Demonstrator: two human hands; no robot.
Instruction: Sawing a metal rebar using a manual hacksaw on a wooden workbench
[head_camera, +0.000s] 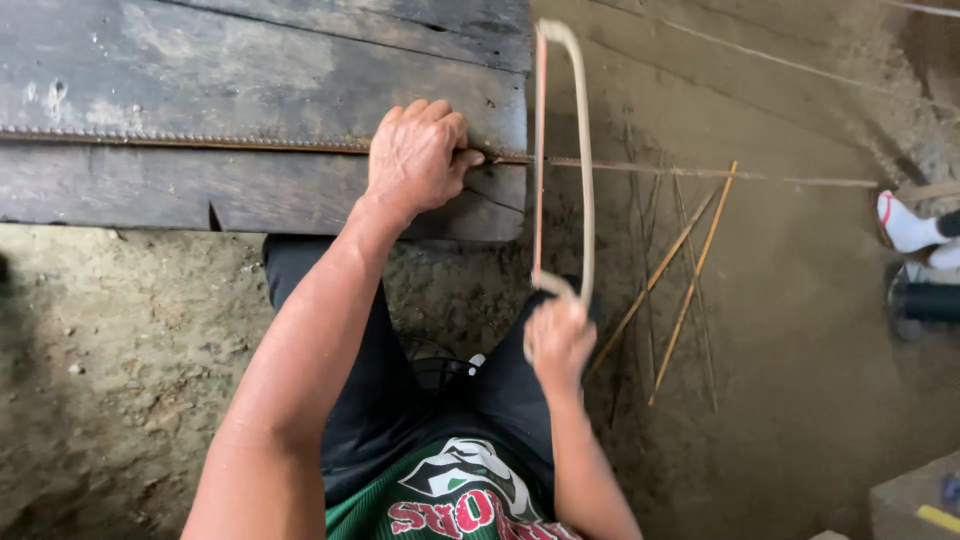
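- Steel rod (250, 141), thin, ridged and stiff, lies along dark planks (200, 70).
- Left hand (415, 155) presses closed over it beside the cut.
- Right hand (558, 340) grips the light hacksaw (560, 150) handle; that looks the best hold.

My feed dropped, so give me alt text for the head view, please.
The right hand holds a hacksaw across a thin ribbed steel rod. The left hand pins the rod to a dark wooden plank bench above a dirt floor.
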